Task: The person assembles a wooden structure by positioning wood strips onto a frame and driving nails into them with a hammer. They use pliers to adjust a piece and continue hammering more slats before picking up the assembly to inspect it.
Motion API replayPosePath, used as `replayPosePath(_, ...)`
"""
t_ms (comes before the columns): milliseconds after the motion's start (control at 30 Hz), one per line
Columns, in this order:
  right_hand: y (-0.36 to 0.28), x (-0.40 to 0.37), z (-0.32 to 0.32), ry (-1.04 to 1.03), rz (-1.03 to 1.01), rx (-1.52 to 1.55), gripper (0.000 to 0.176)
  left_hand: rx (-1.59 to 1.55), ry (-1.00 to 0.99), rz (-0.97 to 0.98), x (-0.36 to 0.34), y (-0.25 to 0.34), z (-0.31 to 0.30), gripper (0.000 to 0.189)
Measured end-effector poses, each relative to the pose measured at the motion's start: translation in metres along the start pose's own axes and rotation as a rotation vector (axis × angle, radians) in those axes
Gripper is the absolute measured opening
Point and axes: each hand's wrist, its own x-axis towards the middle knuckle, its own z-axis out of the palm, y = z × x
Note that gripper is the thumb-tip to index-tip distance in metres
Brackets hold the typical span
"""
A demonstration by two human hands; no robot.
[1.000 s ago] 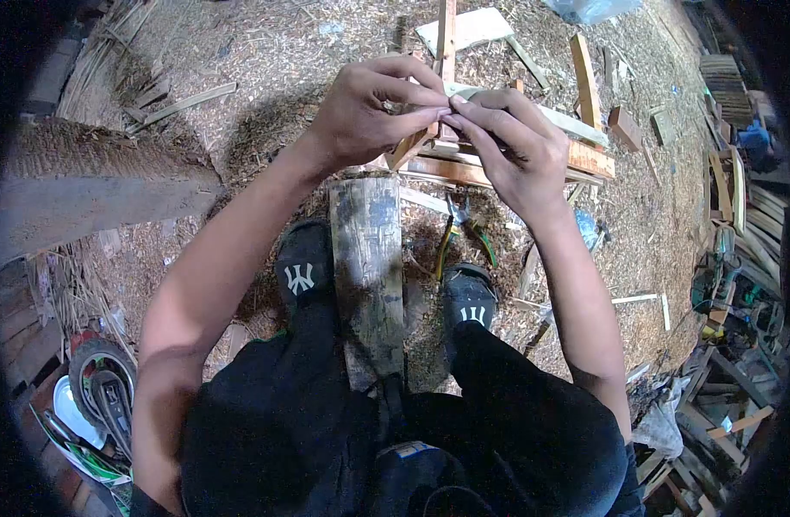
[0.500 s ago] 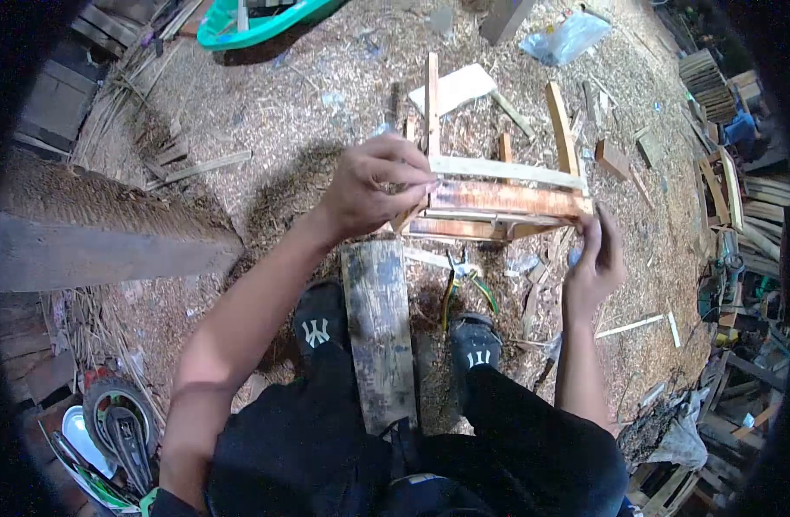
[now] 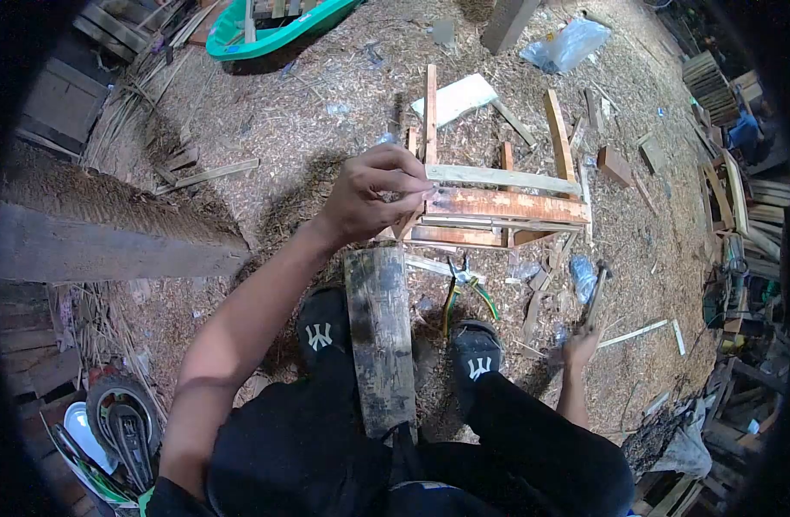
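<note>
Right hand (image 3: 582, 346) has dropped, gripping a blurred hammer (image 3: 596, 297); left hand (image 3: 377, 189) pinches something hidden at the frame (image 3: 507, 203).

The floor (image 3: 283, 112) is showing a speckled tan, and near its far edge a tub (image 3: 270, 43) is gleaming green. The frame (image 3: 507, 204) is glowing orange-brown with darker patches, while the slat (image 3: 502, 177) along it is looking pale cream. The plank (image 3: 379, 336) is wearing grey with black blotches. The pliers (image 3: 463, 277) are displaying yellow and green. Black shoes (image 3: 475, 345) are bearing white marks; toward the floor's right edge a block (image 3: 615, 166) is showing reddish brown.
</note>
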Motion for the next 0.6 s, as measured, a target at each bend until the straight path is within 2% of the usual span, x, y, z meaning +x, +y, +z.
replayPosePath(33,-0.002,0.004,-0.001,0.021,0.042,0.017,0.031,0.003,0.000,0.001,0.000,0.001,0.000,0.007)
replayPosePath(100,-0.017,0.004,-0.017,0.036,0.057,0.078,0.033,0.004,-0.002,0.002,0.001,0.001,0.000,0.006)
replayPosePath(167,-0.036,0.006,-0.033,0.198,-0.073,0.231,0.031,0.022,-0.002,0.023,0.001,0.000,-0.001,0.006)
replayPosePath(200,-0.027,0.019,-0.035,0.105,-0.147,0.507,0.033,0.035,-0.005,0.044,0.001,-0.002,-0.001,0.007)
replayPosePath(233,-0.046,0.014,-0.053,0.104,-0.149,0.506,0.033,0.034,-0.003,0.042,0.000,-0.004,0.000,0.007)
replayPosePath(300,-0.124,-0.005,-0.121,-0.211,-0.136,0.799,0.033,0.033,0.032,0.090,0.001,-0.009,0.001,0.007)
replayPosePath(333,-0.146,-0.013,-0.137,-0.209,-0.136,0.800,0.033,0.033,0.032,0.092,0.001,-0.009,0.001,0.007)
replayPosePath(400,-0.182,-0.025,-0.161,-0.411,-0.371,0.672,0.036,0.020,0.047,0.113,0.002,-0.011,0.001,0.009)
replayPosePath(433,-0.198,-0.027,-0.169,-0.410,-0.373,0.670,0.036,0.019,0.049,0.113,0.002,-0.011,0.001,0.009)
replayPosePath(500,-0.228,-0.031,-0.182,-0.463,-0.840,0.417,0.042,0.015,0.064,0.119,0.000,-0.012,0.002,0.010)
replayPosePath(533,-0.243,-0.035,-0.192,-0.463,-0.842,0.414,0.042,0.014,0.068,0.119,0.000,-0.014,0.003,0.010)
replayPosePath(600,-0.266,-0.041,-0.206,-0.716,-0.735,0.376,0.043,0.009,0.078,0.130,-0.001,-0.015,0.004,0.010)
